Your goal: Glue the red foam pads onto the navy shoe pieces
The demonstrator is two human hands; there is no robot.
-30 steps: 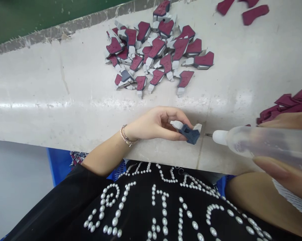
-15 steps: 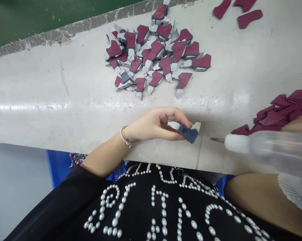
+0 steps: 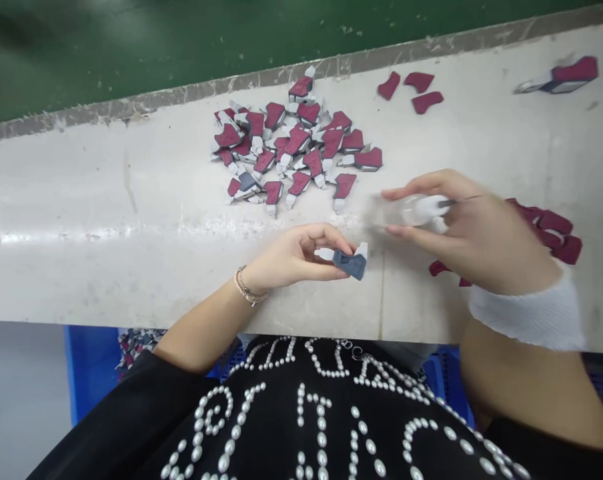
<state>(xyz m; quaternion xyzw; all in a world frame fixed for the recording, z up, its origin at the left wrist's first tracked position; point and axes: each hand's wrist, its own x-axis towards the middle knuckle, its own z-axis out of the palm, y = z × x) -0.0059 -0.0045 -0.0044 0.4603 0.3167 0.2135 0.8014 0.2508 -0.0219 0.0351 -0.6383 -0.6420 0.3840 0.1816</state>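
Note:
Between thumb and fingers, my left hand [image 3: 296,257] grips a grey-blue and white plastic part [image 3: 350,262] just above the table's near edge. My right hand [image 3: 481,233], blurred by motion, holds a clear bottle with a white cap [image 3: 424,209]; a thin dark tip sticks out near the fingers. Beneath and beside the right hand lie loose maroon pieces [image 3: 564,248], partly covered by it. Beyond my left hand is a pile of white and grey parts with maroon panels [image 3: 296,141].
Several loose maroon pieces [image 3: 426,102] lie toward the back. One assembled part [image 3: 574,75] rests at the back right. A green surface [image 3: 281,40] runs behind the pale table [image 3: 81,267]. Below the near edge, a blue bin [image 3: 89,373] holds many parts.
The view has shifted, showing more of the right side. My right hand has come into view over the table, and the bottle's tip no longer points at the part in my left hand.

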